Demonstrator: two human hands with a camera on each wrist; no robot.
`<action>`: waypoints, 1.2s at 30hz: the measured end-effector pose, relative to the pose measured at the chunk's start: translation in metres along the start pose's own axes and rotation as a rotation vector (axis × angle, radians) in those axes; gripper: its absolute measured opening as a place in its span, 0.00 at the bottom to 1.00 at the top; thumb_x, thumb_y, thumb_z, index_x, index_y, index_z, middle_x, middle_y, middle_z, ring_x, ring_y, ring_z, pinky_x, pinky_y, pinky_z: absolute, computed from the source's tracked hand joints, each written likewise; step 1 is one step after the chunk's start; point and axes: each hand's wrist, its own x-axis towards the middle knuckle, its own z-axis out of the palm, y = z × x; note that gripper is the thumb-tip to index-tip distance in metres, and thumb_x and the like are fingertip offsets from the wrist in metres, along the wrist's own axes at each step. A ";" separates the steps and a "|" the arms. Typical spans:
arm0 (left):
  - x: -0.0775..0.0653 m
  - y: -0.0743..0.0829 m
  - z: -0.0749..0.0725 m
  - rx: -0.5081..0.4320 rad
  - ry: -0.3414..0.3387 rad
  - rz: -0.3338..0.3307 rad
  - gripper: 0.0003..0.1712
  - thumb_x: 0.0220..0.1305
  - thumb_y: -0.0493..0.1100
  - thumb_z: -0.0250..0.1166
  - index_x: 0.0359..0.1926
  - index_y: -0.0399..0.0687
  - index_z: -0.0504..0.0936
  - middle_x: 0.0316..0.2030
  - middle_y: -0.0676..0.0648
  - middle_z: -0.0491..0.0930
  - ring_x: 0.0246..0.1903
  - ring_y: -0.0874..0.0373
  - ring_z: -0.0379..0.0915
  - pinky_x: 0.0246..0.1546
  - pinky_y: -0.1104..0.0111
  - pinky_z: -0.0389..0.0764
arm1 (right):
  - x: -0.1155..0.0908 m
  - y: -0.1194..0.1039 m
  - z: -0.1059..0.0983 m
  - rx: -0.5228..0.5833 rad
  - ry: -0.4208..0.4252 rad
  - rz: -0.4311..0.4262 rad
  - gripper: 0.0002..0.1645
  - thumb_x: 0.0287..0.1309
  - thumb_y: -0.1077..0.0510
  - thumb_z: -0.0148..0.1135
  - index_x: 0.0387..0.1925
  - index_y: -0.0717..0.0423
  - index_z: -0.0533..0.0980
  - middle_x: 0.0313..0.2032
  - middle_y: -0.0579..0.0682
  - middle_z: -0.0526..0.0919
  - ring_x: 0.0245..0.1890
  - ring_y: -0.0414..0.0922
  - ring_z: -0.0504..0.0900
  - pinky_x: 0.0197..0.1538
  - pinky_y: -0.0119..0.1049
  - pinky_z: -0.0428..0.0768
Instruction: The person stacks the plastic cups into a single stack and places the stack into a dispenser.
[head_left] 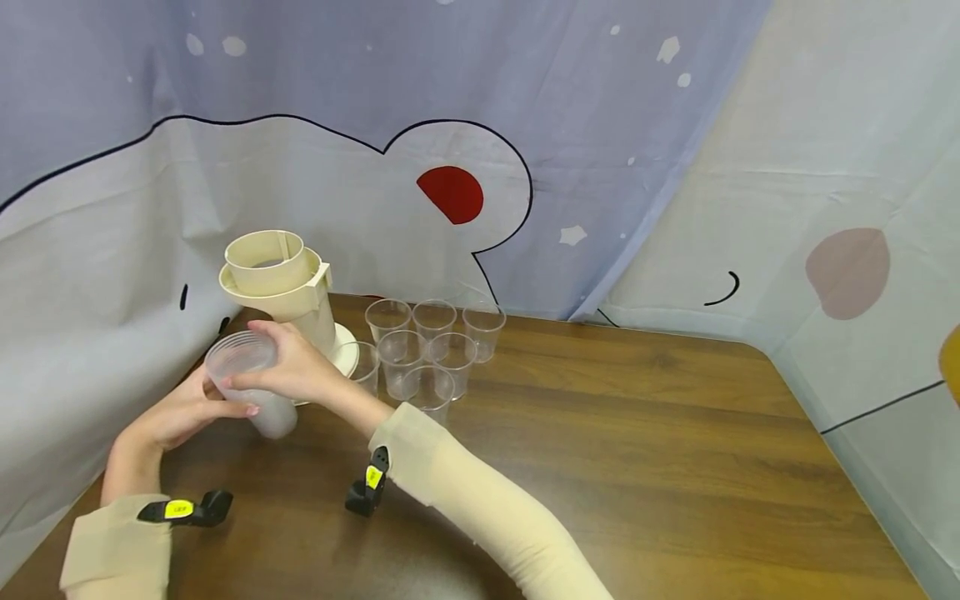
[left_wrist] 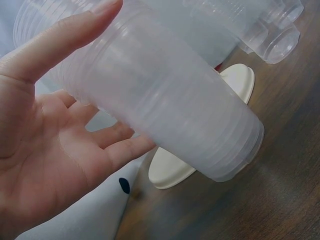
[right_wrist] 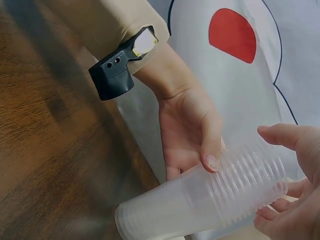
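Observation:
A tilted stack of clear plastic cups (head_left: 272, 410) is held over the left part of the table, its rims up and to the left. My left hand (head_left: 180, 410) grips it from the left; in the left wrist view, the thumb (left_wrist: 75, 37) crosses the stack and the fingers reach underneath. At the rim end, my right hand (head_left: 296, 367) holds the stack with thumb and fingers spread around the rims. Just behind stands a cream cup dispenser (head_left: 318, 321) with a round base (left_wrist: 172, 167). To its right are several single clear cups (head_left: 431, 392), standing upright close together.
The brown wooden table (head_left: 637, 450) stretches away to the right. A printed curtain (head_left: 337, 192) hangs along the back and left edges, close behind the dispenser. Each sleeve carries a black wrist camera (head_left: 367, 482).

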 end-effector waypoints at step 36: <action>0.000 0.000 0.001 -0.040 -0.002 -0.002 0.39 0.54 0.22 0.61 0.60 0.59 0.61 0.50 0.63 0.75 0.47 0.71 0.74 0.44 0.78 0.76 | -0.049 -0.002 -0.056 -0.124 0.104 -0.095 0.50 0.48 0.47 0.73 0.70 0.49 0.60 0.67 0.48 0.67 0.67 0.42 0.64 0.66 0.31 0.65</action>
